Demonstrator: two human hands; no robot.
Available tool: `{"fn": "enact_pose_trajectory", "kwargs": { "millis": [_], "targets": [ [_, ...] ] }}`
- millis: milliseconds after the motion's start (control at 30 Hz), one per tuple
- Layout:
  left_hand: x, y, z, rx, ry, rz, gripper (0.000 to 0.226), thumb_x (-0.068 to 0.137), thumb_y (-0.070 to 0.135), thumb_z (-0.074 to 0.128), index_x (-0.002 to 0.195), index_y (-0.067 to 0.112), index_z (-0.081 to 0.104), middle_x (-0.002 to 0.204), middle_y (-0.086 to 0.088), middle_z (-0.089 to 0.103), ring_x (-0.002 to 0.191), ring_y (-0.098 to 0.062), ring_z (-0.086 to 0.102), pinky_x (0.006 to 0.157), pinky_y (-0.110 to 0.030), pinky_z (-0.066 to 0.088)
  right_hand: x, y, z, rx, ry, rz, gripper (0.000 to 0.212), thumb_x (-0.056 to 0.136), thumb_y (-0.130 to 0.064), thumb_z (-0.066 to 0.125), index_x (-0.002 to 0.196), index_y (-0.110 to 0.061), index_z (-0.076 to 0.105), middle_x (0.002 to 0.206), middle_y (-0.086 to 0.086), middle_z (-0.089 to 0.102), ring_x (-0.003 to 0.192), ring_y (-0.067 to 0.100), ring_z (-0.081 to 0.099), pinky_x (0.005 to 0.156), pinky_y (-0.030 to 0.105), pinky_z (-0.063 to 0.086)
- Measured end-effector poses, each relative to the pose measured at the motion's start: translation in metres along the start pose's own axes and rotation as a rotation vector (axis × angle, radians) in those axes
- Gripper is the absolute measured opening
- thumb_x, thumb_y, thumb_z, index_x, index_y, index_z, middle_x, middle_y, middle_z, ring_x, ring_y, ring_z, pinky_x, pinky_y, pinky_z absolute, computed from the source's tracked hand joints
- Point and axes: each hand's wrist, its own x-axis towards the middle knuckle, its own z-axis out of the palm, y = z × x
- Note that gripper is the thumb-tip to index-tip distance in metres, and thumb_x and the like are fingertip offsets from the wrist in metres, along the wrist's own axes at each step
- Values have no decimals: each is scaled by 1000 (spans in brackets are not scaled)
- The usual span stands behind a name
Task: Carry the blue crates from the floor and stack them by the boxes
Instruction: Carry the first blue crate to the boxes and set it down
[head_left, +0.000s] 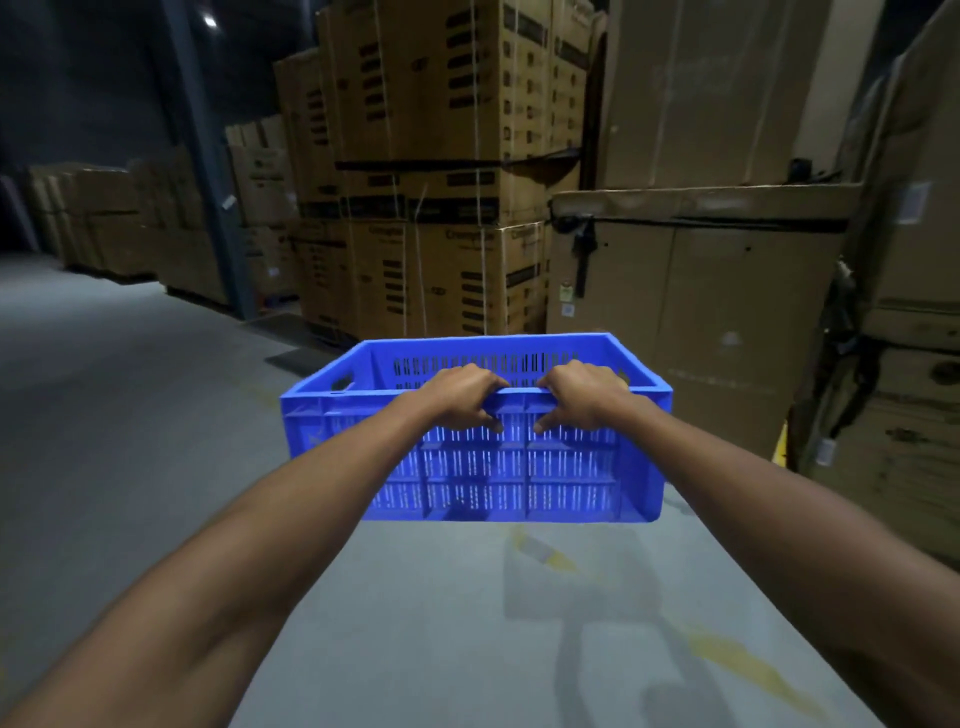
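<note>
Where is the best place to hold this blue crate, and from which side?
The blue crate is best held by its end handholes, one hand from each short side, probably steadier. Now the left hand and right hand both clamp the near long rim from above, close together, so the crate could tip.

crate: one blue crate of plastic, rectangular, open-topped, seen at centre frame
walls: slotted with vertical vents, ribbed into panels on the near side; a handle cut-out is seen in the left end
state: empty inside as far as is shown; held clear of the grey floor, roughly level
grip: near rim clasped by the left hand and the right hand
boxes: stacked cardboard boxes rise behind it, filling the upper centre and right
</note>
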Motion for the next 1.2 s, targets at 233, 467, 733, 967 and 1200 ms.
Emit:
{"fn": "enact_pose_trajectory", "kwargs": {
  "millis": [233,467,733,967,1200],
  "targets": [
    [166,3,23,-6,-45,68,33,82,39,74,108,24,62,90,6,60,83,-17,55,68,-33,41,81,131,27,17,-19,80,49,70,-60,75,109,-31,66,98,-3,66,98,23,61,68,34,39],
    [301,-18,59,-1,-23,124,26,82,42,74,92,27,54,80,7,53,77,-18,50,63,-32,36,166,226,60,-22,-12,134,55,72,-59,75,118,-32,63,106,-3,67,101,24,61,69,32,39],
    [457,-85,108,-8,-50,248,36,79,44,76,105,25,62,84,5,58,86,-22,58,71,-38,48,281,297,114,-14,-54,265,44,71,-58,75,103,-31,65,94,-5,65,97,23,61,68,32,38],
    [579,-134,115,-111,-66,350,35,80,39,76,110,24,63,86,5,61,83,-19,59,67,-34,44,377,349,121,-69,-48,384,40,70,-59,75,100,-33,65,85,-7,61,90,22,61,64,32,38],
    [681,-138,130,-112,-23,425,32,81,39,76,104,20,64,85,4,59,79,-19,56,63,-33,41,428,416,131,-104,-26,469,35,71,-57,76,95,-33,66,83,-7,61,84,21,61,63,32,39]
  ]
}}
